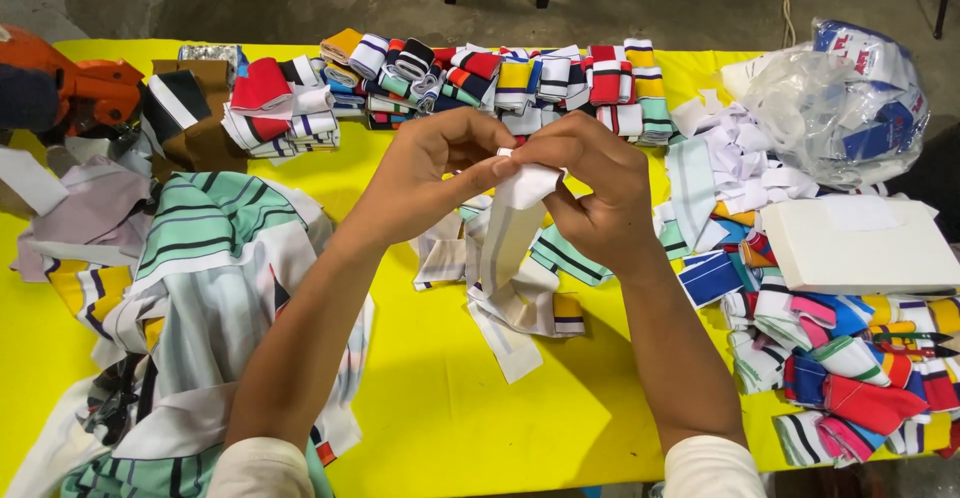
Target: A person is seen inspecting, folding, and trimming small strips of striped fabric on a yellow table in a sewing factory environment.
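Above the middle of the yellow bench, the left hand and right hand meet, the fingers of both pinched shut on the top end of a white fabric strip. The strip hangs with its long axis running from the fingers down and slightly left, its lower end pointing toward the person and resting among loose strips on the bench. At the far right, a clear plastic bag holds blue and white packets, beside a closed white box.
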